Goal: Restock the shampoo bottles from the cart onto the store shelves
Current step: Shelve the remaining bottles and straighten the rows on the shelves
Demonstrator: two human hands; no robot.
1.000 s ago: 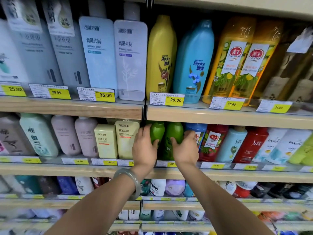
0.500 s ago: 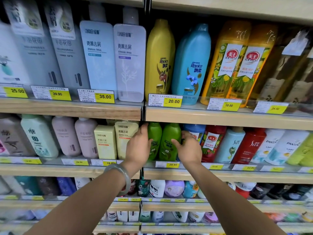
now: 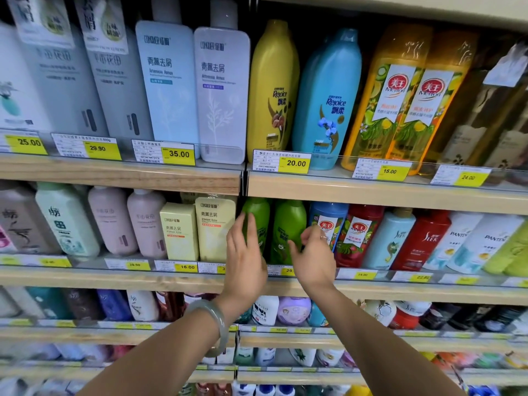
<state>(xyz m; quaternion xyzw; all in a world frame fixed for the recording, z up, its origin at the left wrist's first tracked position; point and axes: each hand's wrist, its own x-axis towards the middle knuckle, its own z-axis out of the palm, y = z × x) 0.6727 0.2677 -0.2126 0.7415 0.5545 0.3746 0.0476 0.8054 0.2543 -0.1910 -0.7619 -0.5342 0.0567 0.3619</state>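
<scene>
Left hand (image 3: 246, 257) raised in front of the second shelf (image 3: 400, 195) from the top, fingers extended and spread, released; its fingertips overlap the lower front of the left green shampoo bottle (image 3: 255, 221), but whether they touch it cannot be told. Right hand (image 3: 313, 257) beside it, fingers loosely curled, nothing grasped; thumb and forefinger lie over the lower right edge of the right green shampoo bottle (image 3: 288, 227), actual contact unclear. Both green bottles stand upright side by side on the shelf, just right of the vertical divider, directly behind and slightly above the two hands. Left of them: a pale yellow Conquer bottle (image 3: 213, 230). Right of them: a blue Meiwang bottle (image 3: 328, 224) touching a red one (image 3: 358, 235). A pale jade-coloured bangle (image 3: 213, 324) sits on the left wrist. Yellow price tags run along the shelf edge; one reading 29 (image 3: 288, 270) is partly covered between the hands. On the shelf above, a yellow Rejoice bottle (image 3: 273, 90) and a blue Rejoice bottle (image 3: 328, 98) stand upright.
</scene>
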